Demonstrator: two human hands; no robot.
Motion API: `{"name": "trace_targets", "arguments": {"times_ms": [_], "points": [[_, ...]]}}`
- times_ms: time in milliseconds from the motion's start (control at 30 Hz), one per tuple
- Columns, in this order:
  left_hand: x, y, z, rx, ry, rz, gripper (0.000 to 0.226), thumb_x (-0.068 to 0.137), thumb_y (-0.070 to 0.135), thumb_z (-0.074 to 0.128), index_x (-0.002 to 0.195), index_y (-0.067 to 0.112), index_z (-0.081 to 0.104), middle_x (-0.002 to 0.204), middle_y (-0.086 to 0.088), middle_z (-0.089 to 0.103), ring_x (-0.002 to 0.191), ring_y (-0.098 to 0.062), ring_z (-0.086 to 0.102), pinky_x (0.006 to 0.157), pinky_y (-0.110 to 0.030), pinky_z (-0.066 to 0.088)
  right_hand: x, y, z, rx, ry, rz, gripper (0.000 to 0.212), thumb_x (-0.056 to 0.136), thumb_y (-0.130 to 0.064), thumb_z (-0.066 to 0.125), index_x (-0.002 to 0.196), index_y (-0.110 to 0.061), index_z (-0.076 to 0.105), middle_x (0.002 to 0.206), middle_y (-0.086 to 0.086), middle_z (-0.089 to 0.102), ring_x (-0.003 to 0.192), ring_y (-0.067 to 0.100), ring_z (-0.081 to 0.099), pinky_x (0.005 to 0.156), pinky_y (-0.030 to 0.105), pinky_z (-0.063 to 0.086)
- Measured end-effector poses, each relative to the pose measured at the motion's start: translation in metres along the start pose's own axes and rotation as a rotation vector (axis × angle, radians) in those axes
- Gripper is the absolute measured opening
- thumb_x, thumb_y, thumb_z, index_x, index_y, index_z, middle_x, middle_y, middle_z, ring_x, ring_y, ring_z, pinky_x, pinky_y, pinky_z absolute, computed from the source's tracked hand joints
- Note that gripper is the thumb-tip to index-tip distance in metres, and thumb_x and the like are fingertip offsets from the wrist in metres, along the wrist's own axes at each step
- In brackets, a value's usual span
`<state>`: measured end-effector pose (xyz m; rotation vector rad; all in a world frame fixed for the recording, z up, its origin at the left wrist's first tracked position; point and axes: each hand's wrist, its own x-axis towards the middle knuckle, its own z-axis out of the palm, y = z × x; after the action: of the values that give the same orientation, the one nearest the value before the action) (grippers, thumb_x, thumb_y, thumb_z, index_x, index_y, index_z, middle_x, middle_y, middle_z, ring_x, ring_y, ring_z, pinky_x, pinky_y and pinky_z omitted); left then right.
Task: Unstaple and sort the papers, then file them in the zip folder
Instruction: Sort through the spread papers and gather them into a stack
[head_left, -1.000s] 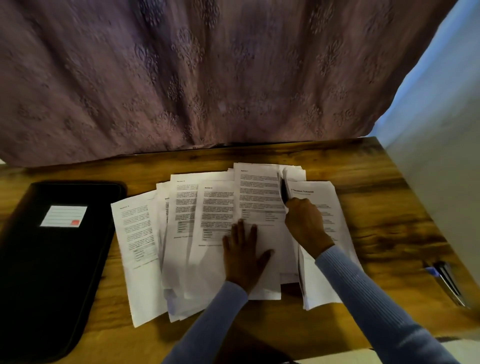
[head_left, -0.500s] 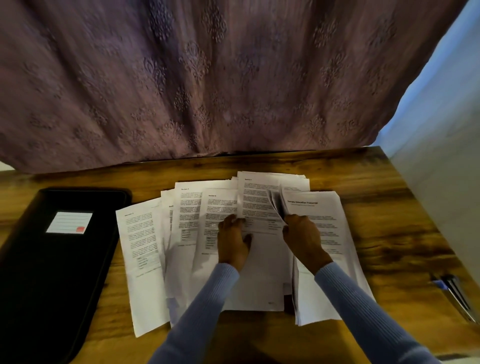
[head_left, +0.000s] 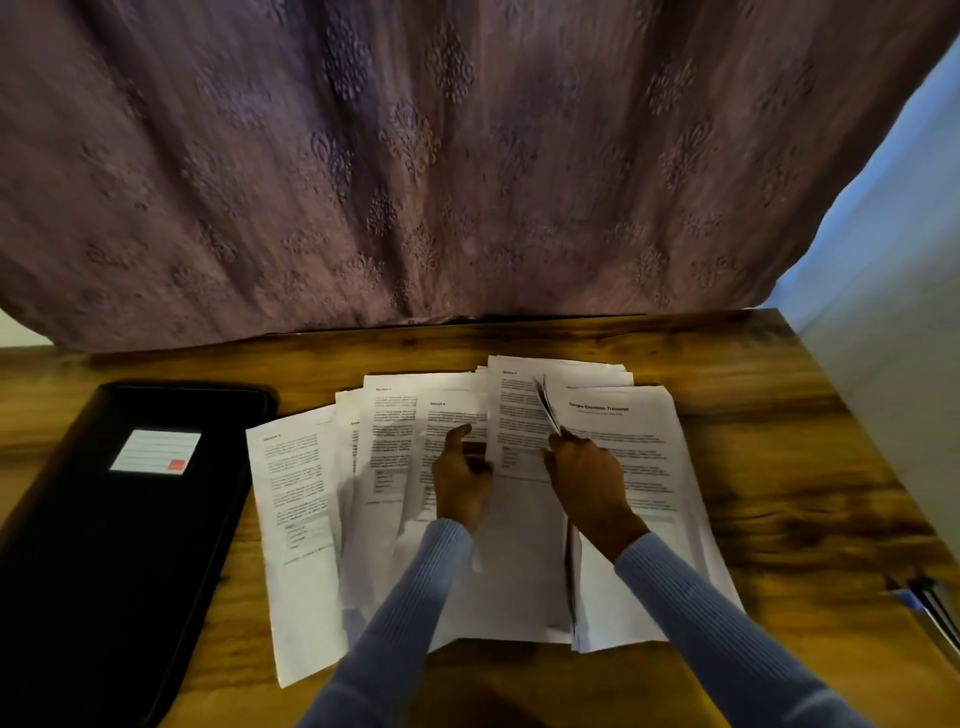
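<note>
Several white printed papers (head_left: 301, 499) lie fanned out and overlapping on the wooden table (head_left: 810, 467). The black zip folder (head_left: 104, 545) with a white label lies shut at the left. My left hand (head_left: 460, 483) grips the left edge of a middle sheet (head_left: 511, 415), thumb raised over it. My right hand (head_left: 587, 478) pinches the lifted edges of a few sheets beside the titled stack (head_left: 634, 467) at the right.
A purple patterned curtain (head_left: 415, 156) hangs behind the table's far edge. A white wall (head_left: 893, 312) closes in the right side. Some pens or a tool (head_left: 930, 608) lie at the table's right edge.
My left hand has left its flat rest on the papers, moved up and curled round a sheet's edge. The right hand has stayed at the lifted sheets.
</note>
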<state>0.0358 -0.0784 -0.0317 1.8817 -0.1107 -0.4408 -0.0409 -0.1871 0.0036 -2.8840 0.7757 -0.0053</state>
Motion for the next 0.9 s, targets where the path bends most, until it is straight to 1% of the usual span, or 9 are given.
{"name": "trace_targets", "arguments": {"times_ms": [100, 167, 267, 367, 467, 533, 633, 767, 900], "points": [[-0.004, 0.007, -0.004, -0.145, -0.033, -0.072, 0.058, 0.08, -0.005, 0.065, 0.129, 0.016, 0.046, 0.118, -0.008, 0.062, 0.106, -0.019, 0.059, 0.083, -0.022, 0.05, 0.005, -0.009, -0.003, 0.055, 0.028, 0.051, 0.068, 0.091, -0.062, 0.017, 0.1, -0.011, 0.062, 0.089, 0.007, 0.068, 0.075, 0.024, 0.066, 0.066, 0.033, 0.056], [-0.009, 0.012, -0.009, -0.216, -0.134, -0.071, 0.059, 0.082, -0.002, 0.064, 0.133, 0.017, 0.042, 0.123, -0.011, 0.059, 0.112, -0.026, 0.058, 0.089, -0.035, 0.052, 0.009, -0.015, -0.002, 0.121, 0.019, 0.099, 0.097, 0.072, -0.081, -0.004, 0.093, -0.014, 0.063, 0.08, 0.004, 0.067, 0.069, 0.02, 0.065, 0.061, 0.03, 0.056], [-0.02, 0.018, -0.021, -0.244, -0.348, -0.02, 0.055, 0.088, 0.0, 0.058, 0.137, 0.018, 0.039, 0.125, -0.008, 0.057, 0.109, -0.017, 0.06, 0.087, -0.032, 0.054, 0.015, -0.025, -0.01, 0.243, -0.051, 0.148, 0.062, 0.086, -0.067, 0.033, 0.095, -0.012, 0.062, 0.085, 0.004, 0.067, 0.075, 0.022, 0.065, 0.063, 0.027, 0.053], [-0.021, 0.004, -0.034, -0.056, -0.186, 0.125, 0.047, 0.088, 0.002, 0.058, 0.13, 0.02, 0.044, 0.121, 0.007, 0.055, 0.106, -0.001, 0.058, 0.09, -0.025, 0.052, 0.018, -0.03, -0.021, 0.145, -0.096, 0.108, 0.027, 0.096, -0.027, 0.044, 0.115, -0.011, 0.055, 0.103, 0.008, 0.066, 0.088, 0.023, 0.064, 0.073, 0.028, 0.051], [-0.012, -0.014, -0.055, 0.165, 0.155, 0.147, 0.051, 0.081, 0.012, 0.07, 0.127, 0.016, 0.049, 0.128, -0.003, 0.054, 0.118, -0.021, 0.052, 0.098, -0.038, 0.048, 0.012, -0.032, -0.025, 0.125, -0.072, -0.031, 0.055, 0.096, -0.011, 0.042, 0.146, -0.018, 0.02, 0.116, 0.012, 0.057, 0.091, 0.024, 0.061, 0.077, 0.031, 0.052], [-0.009, -0.014, -0.067, 0.121, 0.185, 0.054, 0.05, 0.079, 0.009, 0.071, 0.124, 0.014, 0.05, 0.123, -0.007, 0.059, 0.114, -0.028, 0.056, 0.096, -0.04, 0.049, 0.008, -0.034, -0.023, 0.107, -0.065, -0.112, 0.065, 0.095, -0.013, 0.046, 0.149, -0.023, 0.01, 0.127, 0.011, 0.05, 0.095, 0.022, 0.06, 0.08, 0.029, 0.052], [-0.004, -0.009, -0.074, 0.065, 0.164, -0.067, 0.047, 0.08, 0.004, 0.069, 0.122, 0.013, 0.05, 0.116, -0.009, 0.063, 0.105, -0.027, 0.062, 0.088, -0.033, 0.049, 0.004, -0.041, -0.022, 0.065, -0.052, -0.151, 0.039, 0.098, -0.029, 0.041, 0.135, -0.017, 0.041, 0.12, 0.005, 0.059, 0.099, 0.019, 0.062, 0.081, 0.024, 0.049], [-0.01, 0.003, -0.073, -0.31, -0.139, -0.117, 0.045, 0.084, -0.007, 0.059, 0.122, 0.016, 0.051, 0.11, -0.012, 0.066, 0.092, -0.019, 0.066, 0.068, -0.021, 0.055, -0.002, -0.064, -0.021, 0.205, -0.025, -0.108, 0.072, 0.082, -0.068, 0.018, 0.107, -0.015, 0.06, 0.094, 0.003, 0.069, 0.08, 0.019, 0.066, 0.065, 0.024, 0.049], [-0.015, -0.002, -0.072, -0.438, -0.347, -0.085, 0.036, 0.09, -0.002, 0.052, 0.117, 0.021, 0.058, 0.116, -0.004, 0.067, 0.107, -0.024, 0.064, 0.089, -0.038, 0.053, 0.004, -0.066, -0.02, 0.177, -0.074, -0.011, 0.036, 0.096, -0.042, 0.04, 0.102, -0.013, 0.061, 0.097, 0.005, 0.068, 0.085, 0.021, 0.065, 0.067, 0.025, 0.046]]}}
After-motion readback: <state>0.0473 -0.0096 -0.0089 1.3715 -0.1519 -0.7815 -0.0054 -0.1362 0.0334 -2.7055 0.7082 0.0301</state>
